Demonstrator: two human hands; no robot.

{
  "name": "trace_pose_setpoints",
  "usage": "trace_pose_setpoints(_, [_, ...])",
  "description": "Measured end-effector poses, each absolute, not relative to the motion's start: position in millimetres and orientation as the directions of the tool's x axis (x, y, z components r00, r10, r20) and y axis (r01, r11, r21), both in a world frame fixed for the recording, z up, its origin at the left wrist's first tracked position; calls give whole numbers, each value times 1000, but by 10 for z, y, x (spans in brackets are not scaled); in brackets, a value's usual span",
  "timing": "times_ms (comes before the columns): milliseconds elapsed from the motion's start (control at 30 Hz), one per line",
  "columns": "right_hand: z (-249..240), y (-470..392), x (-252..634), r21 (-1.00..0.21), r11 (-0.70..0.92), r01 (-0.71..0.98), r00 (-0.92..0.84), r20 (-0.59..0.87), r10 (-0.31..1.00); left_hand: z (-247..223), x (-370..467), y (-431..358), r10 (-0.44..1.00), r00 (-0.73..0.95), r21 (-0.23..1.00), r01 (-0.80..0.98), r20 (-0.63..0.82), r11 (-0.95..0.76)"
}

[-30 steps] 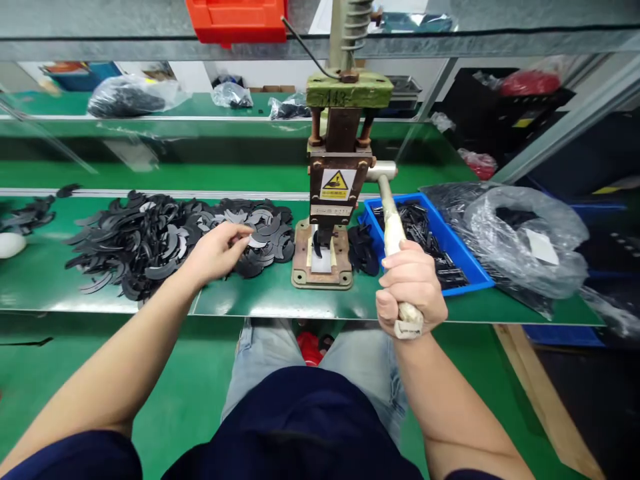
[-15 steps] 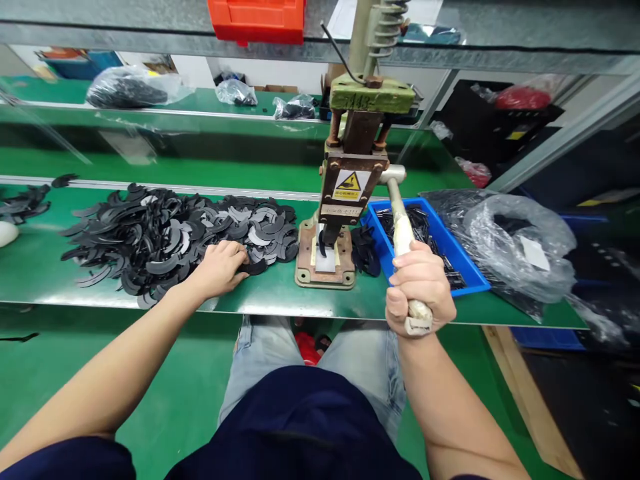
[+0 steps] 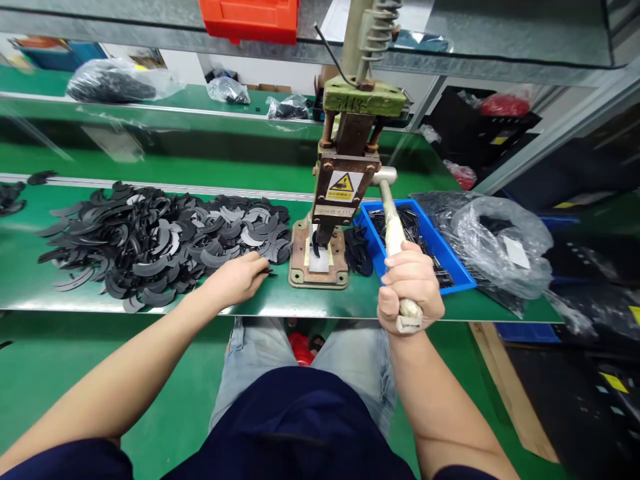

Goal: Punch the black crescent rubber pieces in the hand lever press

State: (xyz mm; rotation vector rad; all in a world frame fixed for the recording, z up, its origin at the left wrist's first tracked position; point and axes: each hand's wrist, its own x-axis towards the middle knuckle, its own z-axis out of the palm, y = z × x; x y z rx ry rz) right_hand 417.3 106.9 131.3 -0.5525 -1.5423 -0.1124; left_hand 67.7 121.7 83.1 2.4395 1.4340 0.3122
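Many flat dark crescents (image 3: 161,239); pale wrapped lever (image 3: 394,233); rust-brown press (image 3: 346,162)

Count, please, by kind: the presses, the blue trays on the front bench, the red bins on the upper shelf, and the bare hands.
Press: 1
Blue tray: 1
Red bin: 1
Left hand and right hand: 2
Total: 5

Single head-worn view, looking forward and steeply down from above the wearer's torso (image 3: 290,427), across the near edge of the surface (image 3: 273,303) toward a press (image 3: 350,161). The torso is closest; the surface's far edge lies farther off.
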Motion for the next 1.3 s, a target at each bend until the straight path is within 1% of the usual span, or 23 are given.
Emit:
trace_pose_setpoints(100, [1313,1062,4178,-277,874,400,48,958,282,661,936,1201,923,381,513,782,59,-356])
trace_pose_setpoints(200, [1314,1058,4183,-283,875,394,43,956,290,511,1097,1183,977,209,663,725,43,-184])
trace_pose_setpoints(300, [1313,1059,4187,-282,880,381,48,957,286,465,1125,1210,997,77,750,658,23,-68])
trace_pose_setpoints(400, [1311,1059,4187,-279,880,386,49,958,282,544,1121,1330,997,48,823,568,-61,24])
trace_pose_setpoints(500, [1316,1056,4181,-278,872,403,51,958,282,660,1200,1531,977,127,883,461,-169,92])
trace_pose_setpoints(600, [1331,1051,4176,-276,866,417,50,958,282,715,1340,1754,952,229,919,379,-205,107])
trace_pose_setpoints(700, [1348,1046,4173,-272,862,427,43,959,281,701,1447,1940,932,281,927,356,-229,120])
trace_pose_setpoints(867, [1357,1046,4161,-273,850,450,54,959,279,658,1487,2127,932,299,918,388,-205,77])
trace_pose_setpoints(1067, [1357,1052,4146,-275,862,427,70,960,271,661,1486,2223,919,356,931,363,-168,30])
trace_pose_setpoints(1300, [1363,1028,4159,-287,853,436,60,955,291,694,1523,2277,911,361,925,376,-201,55])
